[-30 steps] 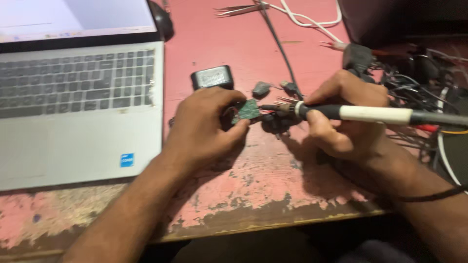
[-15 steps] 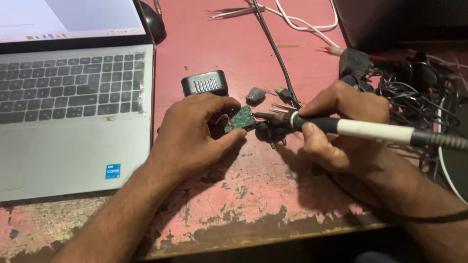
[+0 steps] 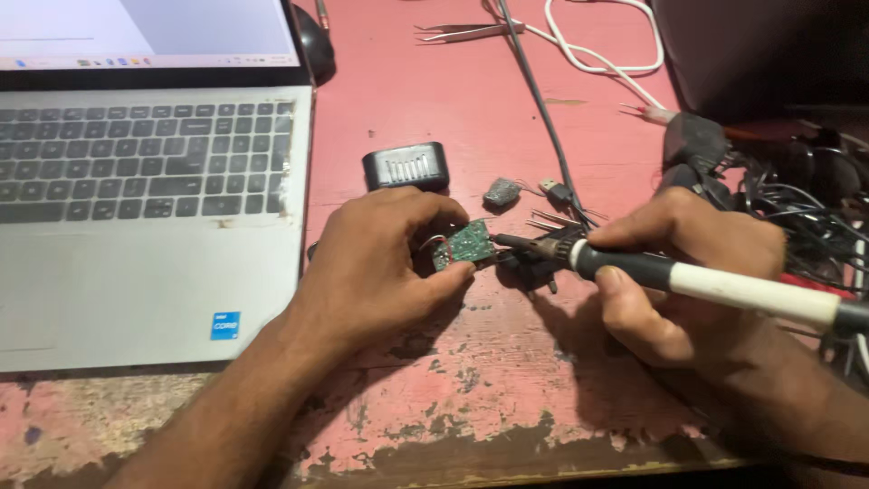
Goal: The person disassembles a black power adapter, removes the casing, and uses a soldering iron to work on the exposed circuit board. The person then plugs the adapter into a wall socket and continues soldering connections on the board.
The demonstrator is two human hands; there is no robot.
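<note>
Green board in left grip

Green circuit board; white-handled soldering iron; worn pink table; silver laptop.

The left hand hides part of the small green circuit board. The soldering iron and the laptop run off the picture's edges.
</note>
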